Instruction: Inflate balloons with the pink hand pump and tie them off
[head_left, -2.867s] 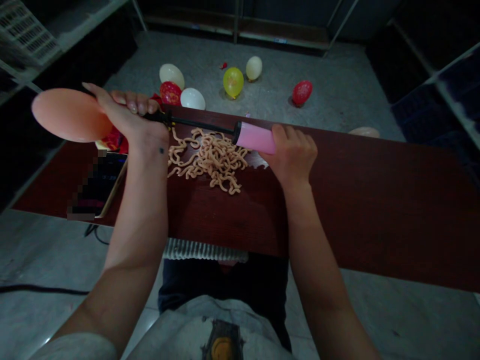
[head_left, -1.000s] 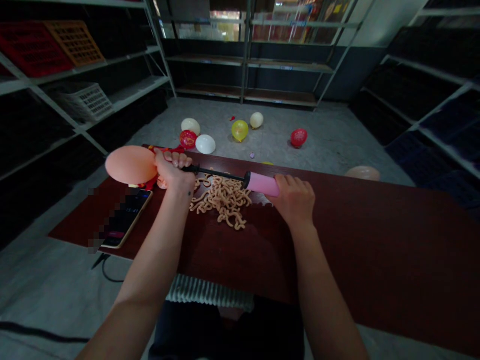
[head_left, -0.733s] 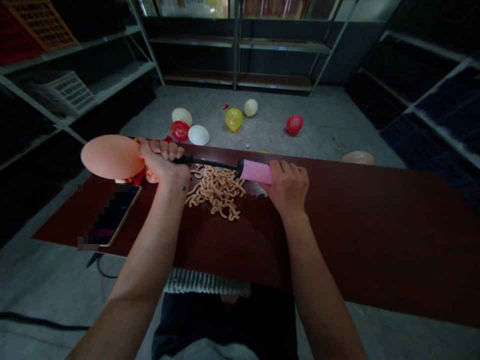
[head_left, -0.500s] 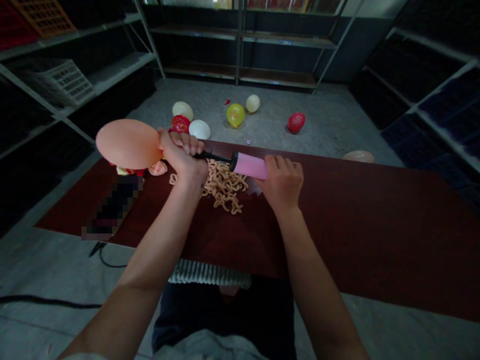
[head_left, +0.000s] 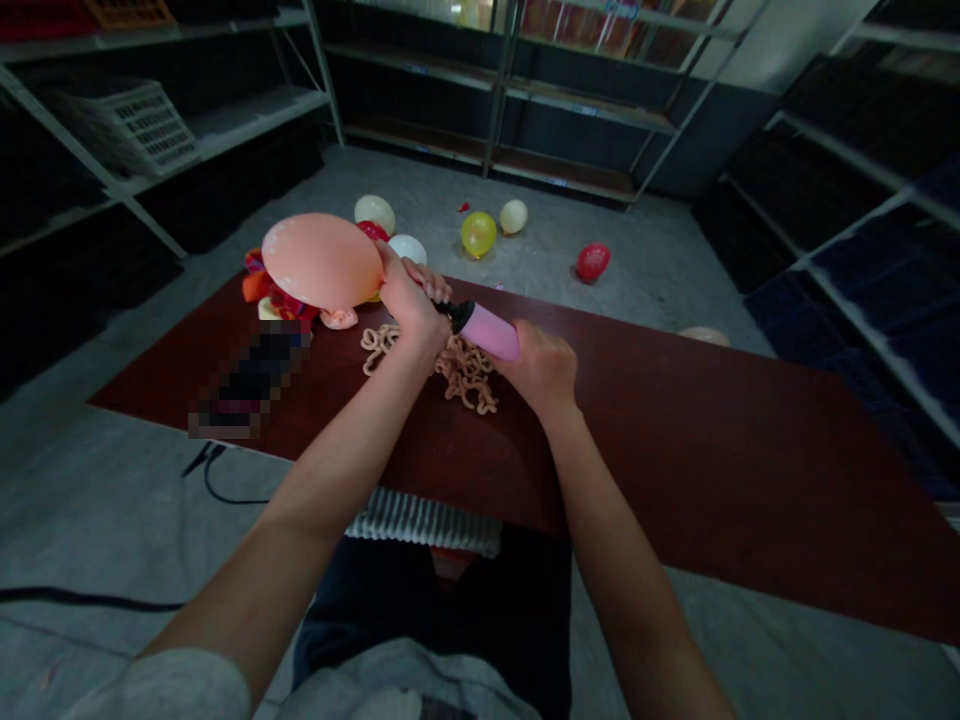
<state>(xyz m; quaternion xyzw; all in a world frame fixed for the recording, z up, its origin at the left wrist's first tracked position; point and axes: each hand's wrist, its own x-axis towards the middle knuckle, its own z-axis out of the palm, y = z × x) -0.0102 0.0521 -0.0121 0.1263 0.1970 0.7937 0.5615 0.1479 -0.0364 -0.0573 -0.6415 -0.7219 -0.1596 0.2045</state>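
Note:
A peach-coloured inflated balloon [head_left: 322,260] sticks out to the left of my left hand [head_left: 412,300]. The fingers of that hand are closed around the balloon's neck and the black end of a hand pump; the nozzle itself is hidden. My right hand [head_left: 544,368] wraps the far end of the balloon pump's pink barrel [head_left: 489,331]. Barrel and left hand are close together, with only a little black showing between them. Beneath the pump lies a tangled heap of beige curly pieces [head_left: 469,378] on the dark red table [head_left: 712,440].
Limp coloured balloons [head_left: 279,300] lie at the table's left, near a blurred-out flat dark object [head_left: 251,380]. Beyond the table, inflated balloons, including a yellow one [head_left: 478,234] and a red one [head_left: 593,262], rest on the floor. Metal shelves [head_left: 577,95] surround the area.
The pink barrel has slid toward my left hand, and the black rod seen between them is now mostly covered. My view has shifted, so the balloon appears further right.

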